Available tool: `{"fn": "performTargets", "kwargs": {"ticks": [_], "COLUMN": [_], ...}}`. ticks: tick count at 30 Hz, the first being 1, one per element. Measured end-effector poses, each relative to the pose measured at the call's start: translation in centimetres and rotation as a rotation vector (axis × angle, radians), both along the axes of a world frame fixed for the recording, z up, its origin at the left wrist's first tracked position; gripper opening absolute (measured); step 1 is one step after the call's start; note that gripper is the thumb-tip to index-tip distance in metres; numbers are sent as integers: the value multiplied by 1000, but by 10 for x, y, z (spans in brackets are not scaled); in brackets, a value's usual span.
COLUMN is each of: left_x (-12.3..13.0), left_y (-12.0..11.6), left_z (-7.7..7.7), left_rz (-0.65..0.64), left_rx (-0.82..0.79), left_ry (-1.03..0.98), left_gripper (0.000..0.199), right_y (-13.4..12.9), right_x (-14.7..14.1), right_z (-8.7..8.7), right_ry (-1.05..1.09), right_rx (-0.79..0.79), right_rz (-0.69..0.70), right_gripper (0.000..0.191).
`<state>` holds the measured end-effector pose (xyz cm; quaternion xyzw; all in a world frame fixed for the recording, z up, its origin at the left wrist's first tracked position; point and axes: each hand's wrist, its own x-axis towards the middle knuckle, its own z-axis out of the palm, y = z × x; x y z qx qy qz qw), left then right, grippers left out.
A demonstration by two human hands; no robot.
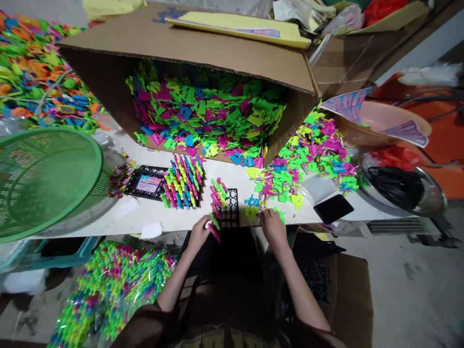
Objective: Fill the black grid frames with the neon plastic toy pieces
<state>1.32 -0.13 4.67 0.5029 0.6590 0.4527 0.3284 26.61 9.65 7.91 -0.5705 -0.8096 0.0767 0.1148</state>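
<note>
At the table's front edge my left hand (199, 234) is closed on small green and pink plastic pieces (214, 226), beside a black grid tray (229, 208). Pink and green pieces stand along that tray's left side. My right hand (272, 226) is closed at the near edge of a loose pile of colourful plastic pieces (282, 179); what its fingertips pinch is too small to name. Further left, a second black tray (145, 182) carries a pink label, with rows of pink, yellow, blue and green pieces (183, 182) standing at its right.
A large cardboard box (224, 46) full of plastic pieces lies open behind the trays. A green basket (50, 179) stands left, a black phone (333, 209) and a metal bowl (435, 193) right. Bags of colourful pieces (119, 285) lie below the table.
</note>
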Motion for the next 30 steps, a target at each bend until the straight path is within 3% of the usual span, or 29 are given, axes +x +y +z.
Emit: {"fn": "performTargets", "kwargs": {"ticks": [4,7,11,15,21,30], "left_x": [0,-1,0,0,1,1], "left_y": [0,1,0,-1,-2,-3], "left_z": [1,1,2,2,2,3], "left_rz": [-4,-8,-10,-6,2,-6], "left_rx": [-2,-6,-12,-20,-33,-39], "left_ry": [3,3,1,-3,0,1], "left_gripper": [16,17,18,18,20,22], "right_y": [1,5,1,-10,-17,-24], "right_x": [7,-2,-27,-59,-88,-94], "right_z": [0,1,-2,-12,-25,-30], "right_ry": [27,244,603,847,906,912], "right_rx": [-44,-100,-296,-406,-451,-470], "right_rz": [54,48,9,84,77,96], "right_gripper": [16,16,20,25,24,26]}}
